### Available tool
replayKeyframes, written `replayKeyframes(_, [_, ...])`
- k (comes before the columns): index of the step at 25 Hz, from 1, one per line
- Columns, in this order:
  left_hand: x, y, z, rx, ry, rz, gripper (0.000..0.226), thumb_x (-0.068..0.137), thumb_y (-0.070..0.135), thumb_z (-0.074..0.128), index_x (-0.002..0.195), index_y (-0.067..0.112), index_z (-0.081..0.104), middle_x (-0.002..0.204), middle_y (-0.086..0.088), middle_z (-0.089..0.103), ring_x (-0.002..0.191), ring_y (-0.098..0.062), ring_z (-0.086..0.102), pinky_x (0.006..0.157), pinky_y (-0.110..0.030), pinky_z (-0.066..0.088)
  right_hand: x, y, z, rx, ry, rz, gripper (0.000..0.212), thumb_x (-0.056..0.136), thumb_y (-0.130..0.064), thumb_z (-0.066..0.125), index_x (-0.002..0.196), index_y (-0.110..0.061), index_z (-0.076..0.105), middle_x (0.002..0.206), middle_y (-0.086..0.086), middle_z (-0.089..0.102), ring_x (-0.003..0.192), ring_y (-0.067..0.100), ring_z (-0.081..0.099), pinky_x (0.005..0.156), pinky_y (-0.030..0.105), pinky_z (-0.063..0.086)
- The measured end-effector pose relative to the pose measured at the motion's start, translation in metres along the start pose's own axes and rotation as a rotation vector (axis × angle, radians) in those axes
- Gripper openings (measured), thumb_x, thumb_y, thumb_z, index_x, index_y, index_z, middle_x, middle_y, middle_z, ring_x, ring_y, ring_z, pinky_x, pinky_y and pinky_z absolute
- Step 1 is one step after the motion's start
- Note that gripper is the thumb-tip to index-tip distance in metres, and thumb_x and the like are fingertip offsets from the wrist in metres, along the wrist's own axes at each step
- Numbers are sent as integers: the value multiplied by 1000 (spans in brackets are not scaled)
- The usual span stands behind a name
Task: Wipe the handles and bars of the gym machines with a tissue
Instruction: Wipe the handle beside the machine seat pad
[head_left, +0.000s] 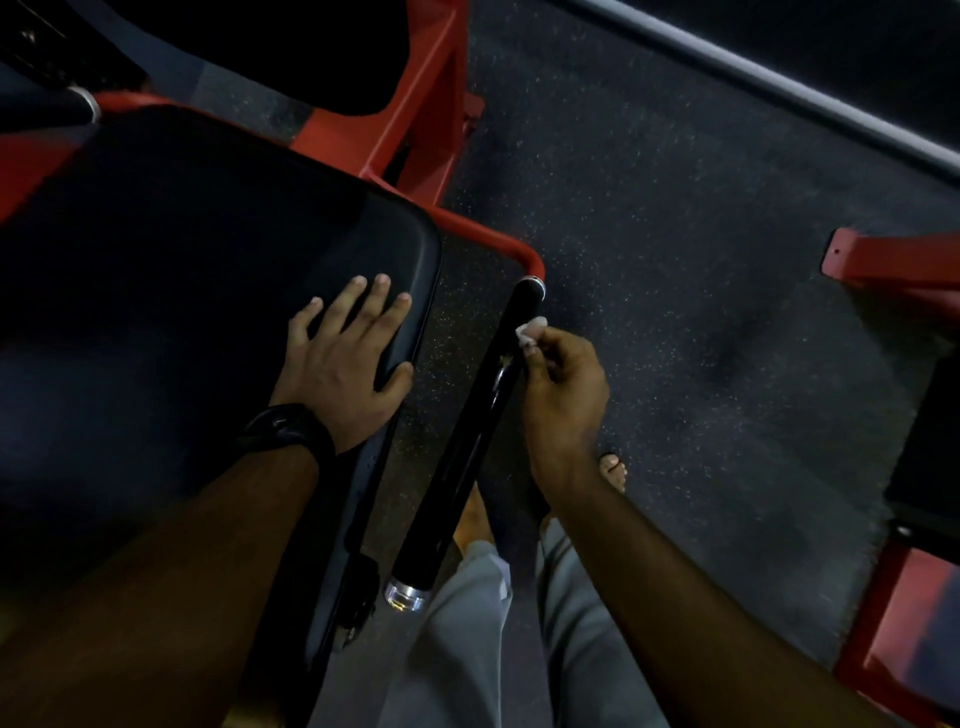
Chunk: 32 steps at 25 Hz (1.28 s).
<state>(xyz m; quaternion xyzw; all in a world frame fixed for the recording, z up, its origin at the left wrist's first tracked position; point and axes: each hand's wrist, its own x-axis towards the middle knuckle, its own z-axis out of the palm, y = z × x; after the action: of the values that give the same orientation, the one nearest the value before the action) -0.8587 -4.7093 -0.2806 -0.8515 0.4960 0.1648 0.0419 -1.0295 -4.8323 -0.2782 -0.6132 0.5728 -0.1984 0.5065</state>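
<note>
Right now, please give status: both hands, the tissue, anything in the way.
Left hand open, flat on black seat pad. Right hand pinches tissue against black handle, near its far end. Nothing seen blocking the handle.

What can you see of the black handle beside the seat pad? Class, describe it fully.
The black handle is a long, round, glossy grip, perhaps rubber, running diagonally from a silver end cap near the person's legs up to the red frame. It lies just right of the seat pad, not touching it. The right hand pinches a white tissue against its side near the upper end; the left hand rests on the pad instead.
</note>
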Motion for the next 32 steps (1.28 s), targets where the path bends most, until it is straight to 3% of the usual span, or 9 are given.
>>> replayKeyframes(2, [0,0,1,12,3,0,71,92,48,47,155,28,21,164,3,14,151,-17,9,118,-51,14,5,-5,-9,-173,-220,-448,11,93,-11,64,97,-19,71,102,-6,67,97,9,60,91,22,45])
replayKeyframes(4, [0,0,1,21,7,1,71,92,49,47,155,27,23,164,2,15,151,-17,10,117,-51,14,46,-17,-10,-409,-587,-765,6,94,-13,65,97,-16,70,99,-2,68,95,12,60,89,22,39])
replayKeyframes(7, [1,-1,1,18,23,4,70,90,52,39,154,27,25,163,2,18,150,-17,13,117,-50,16,108,-49,-1,-837,-1102,-697,16,98,-12,56,107,-16,69,107,-1,66,104,13,60,99,29,43])
replayKeyframes(11, [1,-1,0,23,19,6,72,87,53,33,154,26,26,163,2,18,150,-17,13,116,-49,17,127,-57,7,-974,-1359,-696,29,100,-9,52,117,-28,66,118,-8,64,109,5,57,99,30,45])
replayKeyframes(14, [0,-1,0,7,17,-1,73,87,53,35,154,26,28,163,1,19,150,-17,13,116,-50,17,136,-65,20,-1111,-1414,-637,32,99,-8,52,115,-31,67,115,-8,67,107,9,61,102,38,48])
replayKeyframes(17, [1,-1,0,23,-2,2,73,87,53,35,154,26,27,163,1,19,150,-17,13,116,-50,18,141,-70,27,-1156,-1492,-616,34,99,-6,51,113,-32,68,115,-9,67,109,9,59,101,34,45])
replayKeyframes(24, [2,-4,2,24,-2,7,72,88,54,34,154,27,24,163,2,17,151,-16,10,117,-49,16,165,-51,34,-1267,-1346,-608,22,100,-15,54,115,-26,66,116,-2,64,110,16,58,101,36,45])
replayKeyframes(28, [0,-3,3,21,10,-2,72,88,54,34,154,27,25,163,2,18,151,-16,11,116,-49,15,156,-36,22,-960,-1084,-485,27,102,-12,48,125,-9,61,112,1,58,95,6,56,84,8,42])
replayKeyframes(32, [2,-5,3,18,12,3,72,88,53,35,154,27,25,163,2,19,151,-16,12,116,-49,16,128,-26,6,-828,-788,-418,33,102,-9,45,133,-7,56,138,9,53,125,12,48,109,22,30])
